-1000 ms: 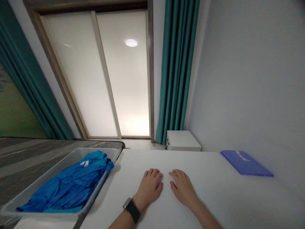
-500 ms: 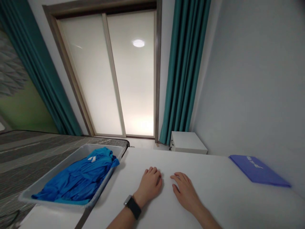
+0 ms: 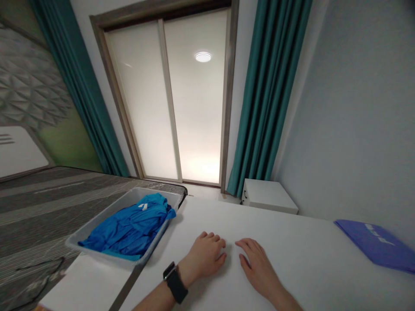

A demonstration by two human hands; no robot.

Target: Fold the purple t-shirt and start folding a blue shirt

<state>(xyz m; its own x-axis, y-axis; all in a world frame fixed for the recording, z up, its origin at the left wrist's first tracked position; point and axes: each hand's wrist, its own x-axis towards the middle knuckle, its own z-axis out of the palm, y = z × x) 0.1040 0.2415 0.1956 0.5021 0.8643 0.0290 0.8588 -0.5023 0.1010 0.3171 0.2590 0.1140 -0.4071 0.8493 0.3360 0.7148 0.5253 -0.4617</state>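
My left hand, a dark watch on its wrist, rests on or just over the white table with fingers loosely bent and thumb apart; nothing is in it. Beside it, a small gap away, my right hand has its fingers stretched forward and its thumb spread, also holding nothing. To the left of both hands, a translucent plastic bin contains crumpled blue clothing with a white mark on it. A flat purple folded item with white lettering lies at the table's right side.
A bed with a grey striped cover borders the bin on the left. Past the table's far edge stands a low white cabinet. Teal curtains hang on either side of a frosted sliding door. A pale wall runs along the right.
My view has turned slightly left, so the bin, door and purple item appear further right. Both hands stay empty near the table and have drawn slightly lower in view.
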